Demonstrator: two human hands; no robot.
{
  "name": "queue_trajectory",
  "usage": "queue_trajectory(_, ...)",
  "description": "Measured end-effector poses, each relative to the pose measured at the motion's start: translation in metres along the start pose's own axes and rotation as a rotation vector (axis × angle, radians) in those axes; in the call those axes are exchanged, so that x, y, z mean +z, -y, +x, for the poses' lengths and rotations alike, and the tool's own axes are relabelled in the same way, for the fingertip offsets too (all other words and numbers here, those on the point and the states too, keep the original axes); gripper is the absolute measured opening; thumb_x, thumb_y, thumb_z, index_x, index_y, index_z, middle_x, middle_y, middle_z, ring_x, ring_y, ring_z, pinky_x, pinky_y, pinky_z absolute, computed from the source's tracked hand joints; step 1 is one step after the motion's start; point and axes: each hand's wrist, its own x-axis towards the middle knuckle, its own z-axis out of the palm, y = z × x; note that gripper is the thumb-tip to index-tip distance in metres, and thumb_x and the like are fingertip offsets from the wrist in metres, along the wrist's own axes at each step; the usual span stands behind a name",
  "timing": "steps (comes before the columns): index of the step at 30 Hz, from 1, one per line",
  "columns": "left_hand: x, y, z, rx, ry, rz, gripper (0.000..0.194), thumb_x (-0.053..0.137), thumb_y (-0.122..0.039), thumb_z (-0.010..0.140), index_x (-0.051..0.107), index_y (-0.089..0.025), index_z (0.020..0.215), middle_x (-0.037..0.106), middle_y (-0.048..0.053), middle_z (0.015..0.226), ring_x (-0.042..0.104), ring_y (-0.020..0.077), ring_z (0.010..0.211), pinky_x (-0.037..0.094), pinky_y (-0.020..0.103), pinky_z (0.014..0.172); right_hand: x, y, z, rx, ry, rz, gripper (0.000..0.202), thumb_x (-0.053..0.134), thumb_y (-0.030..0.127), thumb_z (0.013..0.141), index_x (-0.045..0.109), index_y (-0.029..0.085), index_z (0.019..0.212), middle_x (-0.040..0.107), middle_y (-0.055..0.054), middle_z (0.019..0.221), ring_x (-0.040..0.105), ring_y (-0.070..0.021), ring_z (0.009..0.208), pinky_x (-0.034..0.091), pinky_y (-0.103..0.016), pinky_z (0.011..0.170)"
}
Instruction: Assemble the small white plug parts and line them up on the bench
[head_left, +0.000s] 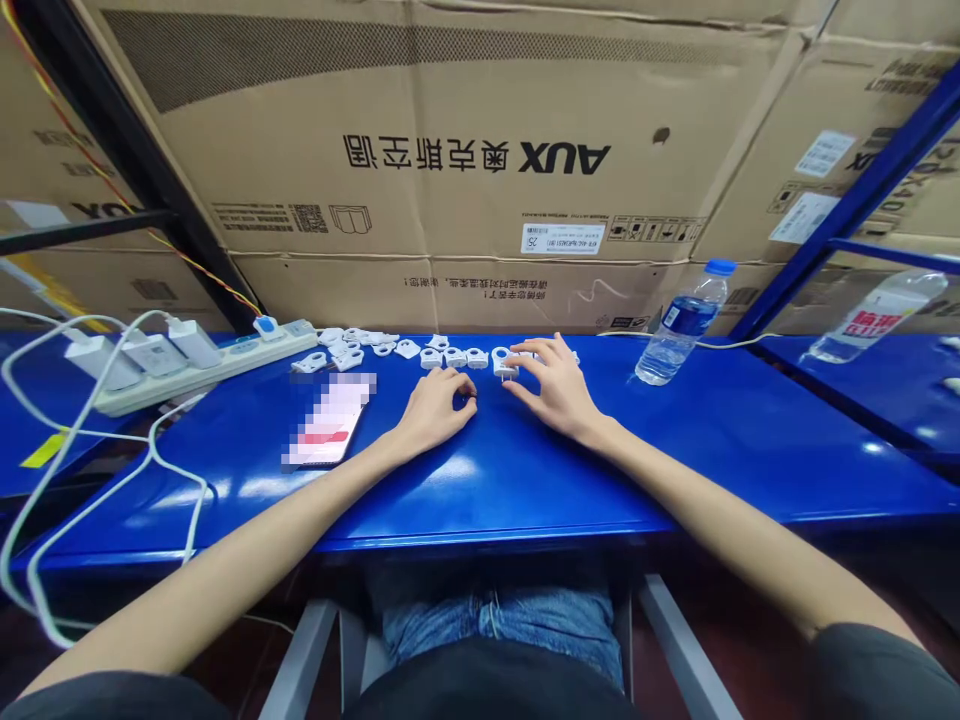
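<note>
A white plug-like piece with a round hole (501, 360) is at the fingertips of my right hand (559, 390). The index finger touches its side, the thumb is just below, and a thin pin shows under the piece. My left hand (437, 410) rests on the blue table with its fingers curled and thumb and index tip brought together. What they pinch, if anything, is too small to make out. Just beyond it, similar white plug-like pieces (454, 357) stand in a row. Others are partly hidden behind my right fingers.
A phone (330, 425) lies left of my left hand. More white pieces (347, 352) are heaped near a power strip (277, 343) with chargers and looping white cables (154, 440). On the right stands a water bottle (682, 325). Large cardboard boxes (450, 200) wall off the back of the table (480, 490).
</note>
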Motion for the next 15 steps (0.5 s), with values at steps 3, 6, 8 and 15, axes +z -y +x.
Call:
queue_trajectory(3, 0.0000, 0.0005, 0.0007, -0.003, -0.018, -0.025, 0.015, 0.060, -0.026, 0.087, 0.074, -0.023, 0.090, 0.075, 0.005, 0.099, 0.064, 0.0262, 0.096, 0.052, 0.042, 0.089, 0.0026, -0.0009, 0.0012, -0.007, 0.003, 0.001, 0.024, 0.062, 0.040, 0.100, 0.071, 0.028, 0.119, 0.068, -0.007, 0.134, 0.057, -0.0287, 0.131, 0.022, -0.059, 0.129)
queue_trajectory(6, 0.0003, 0.0018, 0.0017, -0.012, -0.031, -0.059, 0.016, 0.060, -0.027, 0.088, 0.076, -0.024, 0.088, 0.075, 0.005, 0.100, 0.064, 0.0263, 0.098, 0.052, 0.042, 0.092, 0.0065, -0.0002, 0.0013, -0.010, 0.048, 0.002, 0.024, 0.061, 0.039, 0.100, 0.071, 0.028, 0.119, 0.067, -0.007, 0.135, 0.057, -0.0285, 0.131, 0.023, -0.059, 0.129)
queue_trajectory(8, 0.0009, 0.0027, 0.0021, -0.007, -0.031, -0.070, 0.015, 0.061, -0.027, 0.088, 0.076, -0.024, 0.088, 0.075, 0.005, 0.100, 0.064, 0.0266, 0.099, 0.052, 0.043, 0.093, 0.0081, 0.0009, 0.0005, -0.013, 0.082, -0.007, 0.024, 0.061, 0.039, 0.100, 0.070, 0.029, 0.121, 0.067, -0.007, 0.137, 0.055, -0.0287, 0.133, 0.022, -0.060, 0.129)
queue_trajectory(15, 0.0009, -0.0007, 0.0003, 0.075, -0.010, -0.081, 0.021, 0.059, -0.023, 0.086, 0.073, -0.023, 0.101, 0.072, 0.006, 0.100, 0.063, 0.0257, 0.100, 0.052, 0.042, 0.095, 0.0089, 0.0002, 0.0004, -0.001, 0.107, -0.045, 0.024, 0.061, 0.037, 0.101, 0.070, 0.027, 0.121, 0.067, -0.009, 0.138, 0.055, -0.0312, 0.133, 0.021, -0.062, 0.128)
